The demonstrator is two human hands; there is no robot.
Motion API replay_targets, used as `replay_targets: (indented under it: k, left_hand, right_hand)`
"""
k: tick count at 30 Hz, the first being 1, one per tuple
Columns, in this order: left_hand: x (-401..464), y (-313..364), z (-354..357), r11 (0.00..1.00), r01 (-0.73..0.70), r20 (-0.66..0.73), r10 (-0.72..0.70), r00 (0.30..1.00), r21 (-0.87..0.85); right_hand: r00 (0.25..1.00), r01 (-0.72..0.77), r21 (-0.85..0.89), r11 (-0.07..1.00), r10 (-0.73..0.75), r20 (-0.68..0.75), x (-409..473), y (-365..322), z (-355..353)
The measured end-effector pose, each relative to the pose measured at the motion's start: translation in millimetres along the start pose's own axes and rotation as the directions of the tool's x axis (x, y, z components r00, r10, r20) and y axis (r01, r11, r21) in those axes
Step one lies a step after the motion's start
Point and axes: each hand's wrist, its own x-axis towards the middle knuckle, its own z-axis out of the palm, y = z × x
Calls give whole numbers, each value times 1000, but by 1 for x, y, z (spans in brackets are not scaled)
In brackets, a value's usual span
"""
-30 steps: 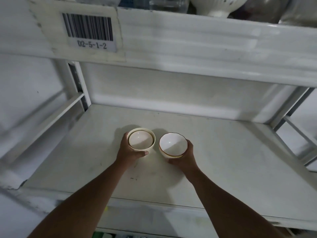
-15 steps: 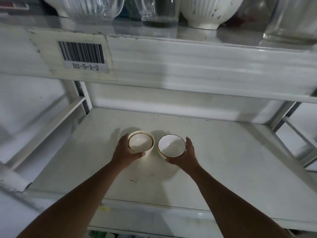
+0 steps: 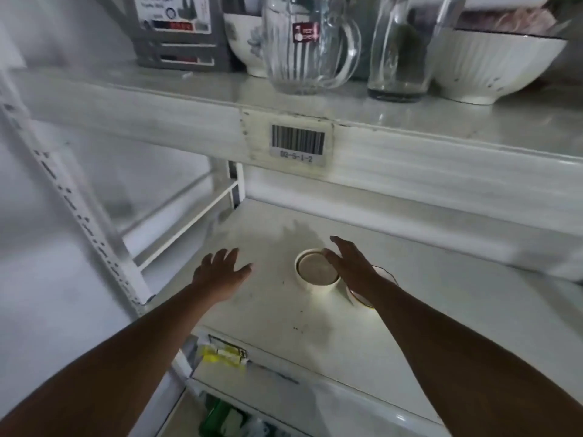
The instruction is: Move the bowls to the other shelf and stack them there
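- The left hand (image 3: 220, 272) is hovering with fingers spread, holding nothing.
- The right hand (image 3: 353, 266) is lying loose-fingered over the brown-rimmed bowl (image 3: 383, 274), just beside the cream bowl (image 3: 317, 272) on the lower shelf (image 3: 441, 298).

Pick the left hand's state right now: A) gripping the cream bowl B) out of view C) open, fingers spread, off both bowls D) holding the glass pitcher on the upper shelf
C: the left hand is spread open over bare shelf, apart from the cream bowl, which sits to its right beside the right hand.
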Motion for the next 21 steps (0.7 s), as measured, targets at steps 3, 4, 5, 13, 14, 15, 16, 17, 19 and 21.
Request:
replay_targets:
  k: [3, 4, 5, 13, 14, 15, 16, 17, 19, 21]
  left_hand:
    - [-21, -41, -13, 994, 109, 2, -109, 994, -17]
    - [-32, -54, -17, 990, 139, 7, -139, 990, 4]
    - [-47, -63, -23, 986, 165, -1, -165, 986, 24]
    - [-178, -107, -35, 833, 550, -113, -553, 825, -63]
    - [-193, -112, -29, 794, 594, -147, -608, 780, -127]
    - [-204, -117, -24, 748, 641, -188, -663, 725, -171]
    - [-221, -119, -24, 653, 719, -145, -756, 638, -238]
    - [-235, -124, -19, 588, 760, -101, -804, 586, -276]
    - [-256, -129, -12, 542, 803, -72, -837, 542, -250]
    - [-289, -125, -11, 466, 852, -60, -883, 466, -240]
  right_hand:
    - [992, 90, 0, 996, -90, 84, 18, -41, 23]
    - [987, 123, 5, 992, -123, 106, 25, -55, 32]
    - [980, 153, 11, 988, -153, 131, 30, -68, 42]
    - [797, 433, 73, 898, -419, 434, 26, -161, 119]
    - [771, 454, 88, 886, -441, 460, 21, -172, 127]
    - [739, 476, 104, 874, -461, 492, 15, -183, 134]
    - [692, 505, 124, 854, -486, 534, 6, -193, 143]
    - [660, 527, 138, 839, -506, 556, -1, -202, 151]
    - [618, 554, 164, 816, -535, 575, -13, -215, 164]
    - [544, 590, 199, 783, -567, 618, -35, -229, 178]
